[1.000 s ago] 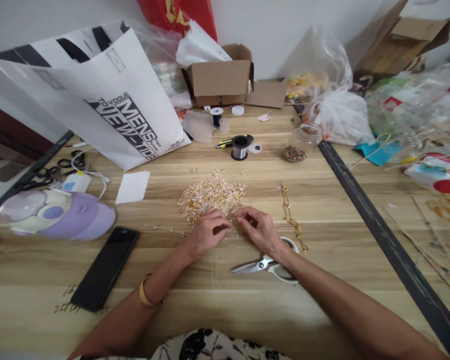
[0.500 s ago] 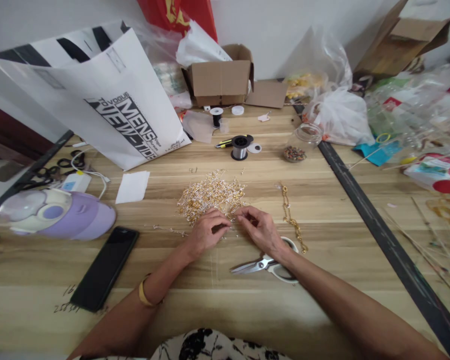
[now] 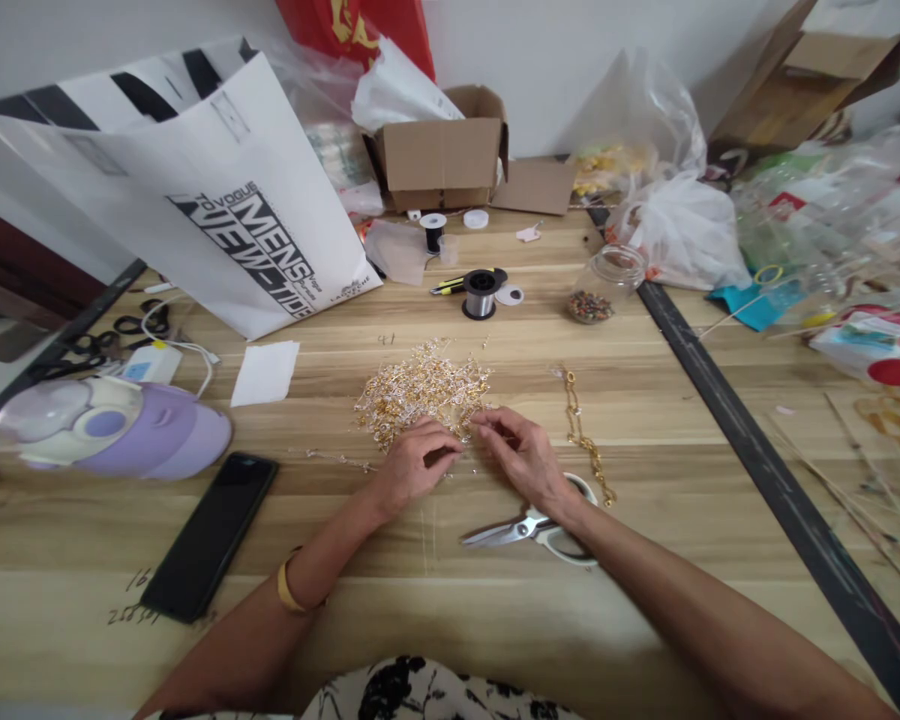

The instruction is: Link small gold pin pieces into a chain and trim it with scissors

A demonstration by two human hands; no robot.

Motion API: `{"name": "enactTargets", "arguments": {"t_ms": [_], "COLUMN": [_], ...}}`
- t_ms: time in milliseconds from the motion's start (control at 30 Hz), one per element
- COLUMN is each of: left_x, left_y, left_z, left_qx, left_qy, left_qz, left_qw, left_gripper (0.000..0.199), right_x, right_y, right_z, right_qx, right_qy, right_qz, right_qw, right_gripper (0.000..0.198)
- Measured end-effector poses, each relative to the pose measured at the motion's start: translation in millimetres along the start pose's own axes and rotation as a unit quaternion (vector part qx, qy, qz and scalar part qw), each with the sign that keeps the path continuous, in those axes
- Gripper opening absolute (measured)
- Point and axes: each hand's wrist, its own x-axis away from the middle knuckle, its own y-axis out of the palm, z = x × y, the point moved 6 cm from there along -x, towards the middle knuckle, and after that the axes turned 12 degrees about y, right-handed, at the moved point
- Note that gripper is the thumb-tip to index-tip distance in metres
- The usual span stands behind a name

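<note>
A heap of small gold and clear beaded pieces lies on the wooden table. At its near edge my left hand is closed in a pinch, fingertips pointing right; what it grips is too small to name. Facing it, my right hand also pinches with thumb and forefinger at the heap's right edge, on something too fine to make out. Scissors with white handles lie partly under my right wrist, blades apart. A gold chain rests right of that hand. A thin beaded strand extends left of my left hand.
Beyond the heap stand a spool of silver wire, a cutter knife and a jar of beads. To the left are a phone, a purple bottle and a large paper bag. Plastic bags sit back right.
My hands stay almost in place, both still pinching by the heap. The right fingertips have shifted very slightly; the objects on the table have not moved.
</note>
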Motion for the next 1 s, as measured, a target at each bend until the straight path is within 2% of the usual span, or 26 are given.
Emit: {"name": "enactTargets", "arguments": {"t_ms": [300, 667, 1000], "left_x": [-1.2, 1.4, 0.4], "left_y": [1.3, 5.1, 4.3], "left_z": [5.5, -0.1, 1.5], "left_qx": [-0.029, -0.013, -0.013], "left_qy": [0.025, 0.007, 0.007], "left_qz": [0.000, -0.005, -0.010], "left_qw": [0.999, 1.000, 1.000], "left_gripper": [0.008, 0.007, 0.016], "right_x": [-0.5, -0.6, -0.1], "right_y": [0.9, 0.4, 0.4], "right_z": [1.1, 0.8, -0.1], "right_qx": [0.000, -0.005, -0.009], "right_qy": [-0.011, -0.020, -0.013], "right_qz": [0.010, 0.013, 0.009], "right_qw": [1.000, 1.000, 1.000], "right_gripper": [0.023, 0.021, 0.020]}}
